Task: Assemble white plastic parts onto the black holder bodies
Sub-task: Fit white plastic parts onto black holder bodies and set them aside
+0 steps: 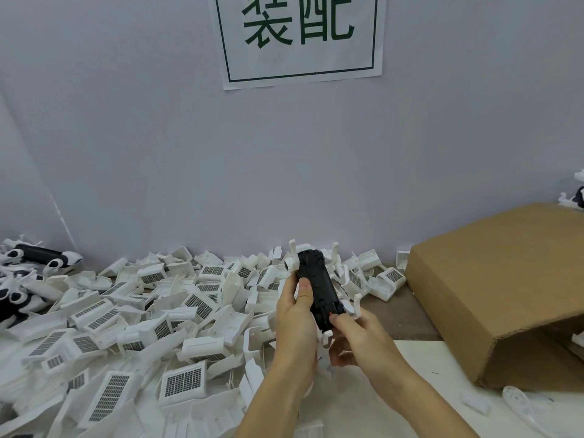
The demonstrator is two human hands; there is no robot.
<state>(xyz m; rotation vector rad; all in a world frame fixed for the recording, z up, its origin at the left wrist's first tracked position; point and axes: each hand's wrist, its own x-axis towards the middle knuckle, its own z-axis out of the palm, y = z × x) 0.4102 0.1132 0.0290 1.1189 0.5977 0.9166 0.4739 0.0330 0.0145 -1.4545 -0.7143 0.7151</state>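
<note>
Nearest, both forearms reach in over the surface (420, 358) — the left hand (295, 320) grips the black holder body (317, 290) along its left side with the thumb laid on top, and the right hand (357, 336) pinches its near end, forefinger tip by a small red spot. The body is held above the surface, white arms (356, 306) sticking out at its corners. Beyond and to the left sprawls a heap of white plastic parts (132, 324) with gridded faces, a cardboard box (493, 279) lies at right, finished units (34, 257) sit far left — and a paper sign (300, 39) hangs on the wall.
</note>
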